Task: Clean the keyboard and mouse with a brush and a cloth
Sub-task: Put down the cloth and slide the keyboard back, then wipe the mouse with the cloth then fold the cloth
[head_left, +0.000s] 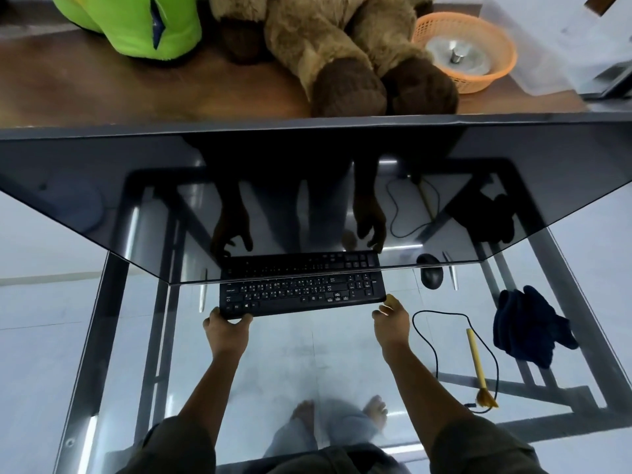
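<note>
The black keyboard (pixel 301 297) is seen lying flat on the glass table (pixel 280 357), its far rows tucked under the lower edge of a dark, glossy monitor panel (pixel 136 200) in which keys and both hands are mirrored. The near left corner of the keyboard is gripped by the left hand (pixel 227 331), with fingers curled over the near edge. The right hand (pixel 391 323) is held at the near right corner with fingers bent. Whether that corner is actually clasped cannot be told. Open glass is left between the forearms and toward the near table edge. To the right, a smooth black mouse (pixel 431 278) sits partly under the monitor's edge, and a thin black cable (pixel 441 312) is looped just beside the brush (pixel 476 357), which has a slim yellow handle and a splayed tip pointing toward the person. A rumpled dark blue cloth (pixel 526 326) is heaped further right, apart from the brush. Grey metal frame bars are visible through the glass. Behind the monitor, a wooden surface (pixel 102 90) carries furry plush toys (pixel 342 53) and an orange lattice basket (pixel 492 73).
</note>
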The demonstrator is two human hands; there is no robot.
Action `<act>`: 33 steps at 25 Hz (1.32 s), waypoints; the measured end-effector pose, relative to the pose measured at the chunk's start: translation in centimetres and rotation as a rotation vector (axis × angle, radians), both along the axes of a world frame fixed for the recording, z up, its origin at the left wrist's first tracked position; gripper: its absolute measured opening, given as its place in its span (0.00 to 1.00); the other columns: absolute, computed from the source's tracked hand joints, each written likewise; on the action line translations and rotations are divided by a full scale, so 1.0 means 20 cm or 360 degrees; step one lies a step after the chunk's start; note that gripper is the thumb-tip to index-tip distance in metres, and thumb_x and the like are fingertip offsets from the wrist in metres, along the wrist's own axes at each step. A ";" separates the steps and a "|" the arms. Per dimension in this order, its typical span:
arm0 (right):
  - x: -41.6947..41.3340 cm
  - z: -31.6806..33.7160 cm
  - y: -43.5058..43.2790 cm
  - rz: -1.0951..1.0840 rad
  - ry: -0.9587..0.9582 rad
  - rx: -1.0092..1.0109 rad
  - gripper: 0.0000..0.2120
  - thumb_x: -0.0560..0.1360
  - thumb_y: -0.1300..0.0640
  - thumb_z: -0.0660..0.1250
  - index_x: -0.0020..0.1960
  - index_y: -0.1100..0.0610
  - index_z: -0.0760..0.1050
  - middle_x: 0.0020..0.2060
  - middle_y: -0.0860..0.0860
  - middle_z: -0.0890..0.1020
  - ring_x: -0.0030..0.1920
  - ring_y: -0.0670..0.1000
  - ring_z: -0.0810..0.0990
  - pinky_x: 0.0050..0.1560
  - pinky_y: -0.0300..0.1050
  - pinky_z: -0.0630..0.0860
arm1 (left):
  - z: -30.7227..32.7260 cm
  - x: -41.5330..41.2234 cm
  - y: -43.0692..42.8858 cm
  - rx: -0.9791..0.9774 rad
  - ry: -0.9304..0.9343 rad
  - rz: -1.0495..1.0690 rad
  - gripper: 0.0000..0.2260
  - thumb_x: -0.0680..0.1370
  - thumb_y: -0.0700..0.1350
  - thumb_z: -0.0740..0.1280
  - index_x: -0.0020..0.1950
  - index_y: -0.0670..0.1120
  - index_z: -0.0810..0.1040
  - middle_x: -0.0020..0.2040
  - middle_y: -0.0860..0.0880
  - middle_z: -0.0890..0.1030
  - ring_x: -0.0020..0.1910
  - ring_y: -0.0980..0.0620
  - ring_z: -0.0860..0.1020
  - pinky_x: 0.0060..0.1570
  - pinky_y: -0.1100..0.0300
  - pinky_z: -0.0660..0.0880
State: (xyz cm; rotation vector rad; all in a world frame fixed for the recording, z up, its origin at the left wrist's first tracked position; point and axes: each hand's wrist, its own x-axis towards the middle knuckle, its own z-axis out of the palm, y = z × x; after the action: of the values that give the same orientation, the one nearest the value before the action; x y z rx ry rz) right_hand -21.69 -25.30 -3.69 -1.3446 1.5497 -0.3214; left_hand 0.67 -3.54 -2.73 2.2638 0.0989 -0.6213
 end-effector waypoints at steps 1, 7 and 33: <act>0.00 0.01 0.01 -0.0039 -0.0066 0.0046 0.20 0.73 0.71 0.62 0.54 0.48 0.73 0.44 0.46 0.76 0.48 0.51 0.74 0.38 0.38 0.70 | 0.01 0.00 -0.01 -0.0012 -0.0021 0.0001 0.20 0.72 0.39 0.75 0.62 0.38 0.75 0.58 0.37 0.77 0.63 0.41 0.70 0.59 0.49 0.70; -0.12 0.06 0.03 0.0125 -0.0104 -0.0054 0.21 0.77 0.70 0.65 0.67 0.55 0.75 0.61 0.50 0.79 0.59 0.50 0.79 0.58 0.47 0.78 | 0.01 -0.01 -0.05 0.0326 -0.0166 -0.0313 0.33 0.74 0.44 0.75 0.74 0.39 0.65 0.73 0.38 0.67 0.71 0.35 0.66 0.65 0.38 0.69; -0.90 0.17 0.26 0.0260 0.0641 -0.0718 0.10 0.80 0.62 0.65 0.47 0.47 0.71 0.37 0.48 0.79 0.37 0.46 0.77 0.46 0.45 0.78 | 0.11 -0.44 -0.34 0.0221 -0.0260 -0.1342 0.33 0.76 0.49 0.72 0.78 0.45 0.64 0.78 0.43 0.63 0.77 0.42 0.60 0.73 0.47 0.63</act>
State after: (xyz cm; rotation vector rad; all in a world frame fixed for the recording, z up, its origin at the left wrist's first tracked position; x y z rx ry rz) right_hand -39.67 -20.09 -0.21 -1.9714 1.7437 -0.3229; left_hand -8.04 -10.37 -0.63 2.4331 -0.9591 -0.8574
